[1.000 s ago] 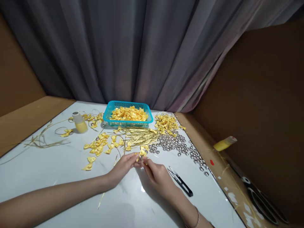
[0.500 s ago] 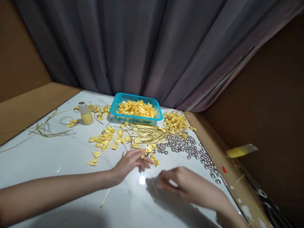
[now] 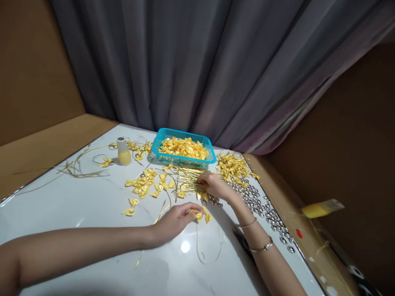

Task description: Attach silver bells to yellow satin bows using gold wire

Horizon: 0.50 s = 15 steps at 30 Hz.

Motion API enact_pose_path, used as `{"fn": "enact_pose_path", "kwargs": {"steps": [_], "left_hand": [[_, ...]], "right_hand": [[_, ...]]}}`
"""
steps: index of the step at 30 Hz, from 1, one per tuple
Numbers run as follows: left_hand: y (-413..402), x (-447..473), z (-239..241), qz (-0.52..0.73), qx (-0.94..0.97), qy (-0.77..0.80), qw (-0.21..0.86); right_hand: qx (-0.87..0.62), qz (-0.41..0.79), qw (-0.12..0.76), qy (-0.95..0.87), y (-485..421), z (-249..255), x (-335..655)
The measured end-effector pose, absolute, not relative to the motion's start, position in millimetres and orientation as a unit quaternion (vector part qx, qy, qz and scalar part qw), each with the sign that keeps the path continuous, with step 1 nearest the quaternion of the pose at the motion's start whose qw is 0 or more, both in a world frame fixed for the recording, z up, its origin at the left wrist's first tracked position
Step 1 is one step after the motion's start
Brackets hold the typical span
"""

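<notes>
My left hand (image 3: 177, 220) is low over the table, its fingers closed on a yellow ribbon bow (image 3: 197, 214). A thin cord loop (image 3: 203, 262) trails on the table below that bow. Another yellow bow (image 3: 207, 216) lies just right of the fingertips. My right hand (image 3: 213, 185) reaches across to the bundle of gold cords (image 3: 188, 174), its fingers pinched at the right end of the bundle. The exact strands between those fingers are hidden. Close to its wrist lie silver beads (image 3: 251, 197).
A blue basket (image 3: 157, 144) of yellow bows stands at the back. Left of it is a bottle with yellow contents (image 3: 124, 154). Loose bows (image 3: 143, 183) lie mid-table, and a pile of bows with cords (image 3: 233, 166) sits right. A yellow tube (image 3: 321, 209) lies beyond the right edge.
My right hand has moved up and away from me onto the gold cord bundle. My left hand's fingers have closed around the bow. The view has shifted slightly.
</notes>
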State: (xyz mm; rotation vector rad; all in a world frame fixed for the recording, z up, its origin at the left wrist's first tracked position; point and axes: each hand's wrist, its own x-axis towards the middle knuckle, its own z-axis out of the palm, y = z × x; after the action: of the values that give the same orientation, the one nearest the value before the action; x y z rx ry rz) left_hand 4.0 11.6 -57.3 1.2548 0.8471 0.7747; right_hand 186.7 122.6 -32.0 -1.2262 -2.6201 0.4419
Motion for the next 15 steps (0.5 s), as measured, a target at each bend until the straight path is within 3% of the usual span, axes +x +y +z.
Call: {"fn": "enact_pose_path", "kwargs": {"steps": [9,15], "left_hand": [[19.6,-0.6,-50.6,0.398,0.450,0.386,0.700],[30.6,-1.0,-54.1,0.426,0.425,0.386,0.699]], "right_hand": [[-0.411,0.170,0.137,-0.885,94.3,17.9,192.3],[-0.352,0.236,0.113,-0.899,78.0,13.4,175.3]]}}
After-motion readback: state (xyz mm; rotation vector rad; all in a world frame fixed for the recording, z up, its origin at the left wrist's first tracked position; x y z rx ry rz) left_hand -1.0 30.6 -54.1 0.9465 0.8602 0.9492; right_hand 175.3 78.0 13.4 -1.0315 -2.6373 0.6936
